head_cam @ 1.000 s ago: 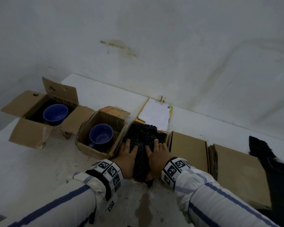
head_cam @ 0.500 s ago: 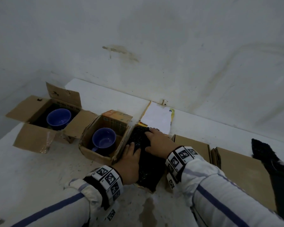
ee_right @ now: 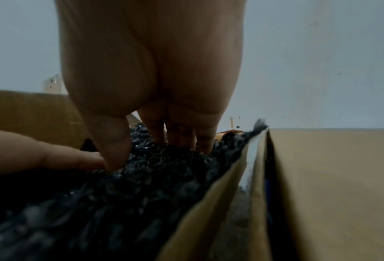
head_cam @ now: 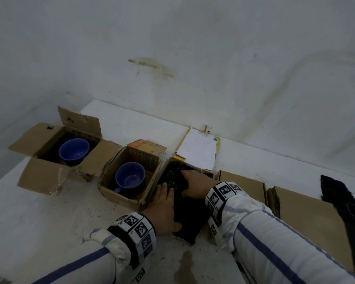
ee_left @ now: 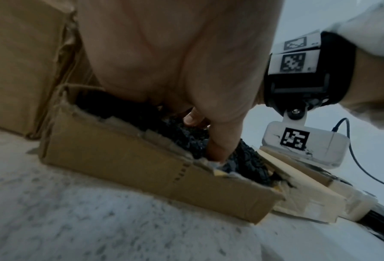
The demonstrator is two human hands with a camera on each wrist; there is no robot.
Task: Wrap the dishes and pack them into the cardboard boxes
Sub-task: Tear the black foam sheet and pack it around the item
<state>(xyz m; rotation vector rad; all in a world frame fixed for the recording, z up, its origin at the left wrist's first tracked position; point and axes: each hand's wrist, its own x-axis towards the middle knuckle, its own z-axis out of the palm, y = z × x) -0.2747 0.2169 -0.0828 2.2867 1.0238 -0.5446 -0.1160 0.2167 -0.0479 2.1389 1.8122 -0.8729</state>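
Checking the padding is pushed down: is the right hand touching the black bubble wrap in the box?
Touching. The right wrist view shows the right hand with fingertips sunk into the black bubble wrap.

A plain whitish plastered wall fills the upper field; it carries a brownish smeared stain near centre and faint curved scuff marks at right. It meets a second, darker wall face at a corner on the left. The pale speckled work surface runs up to the wall base, with a darker damp-looking patch near the front edge; lighting is dim and bluish.
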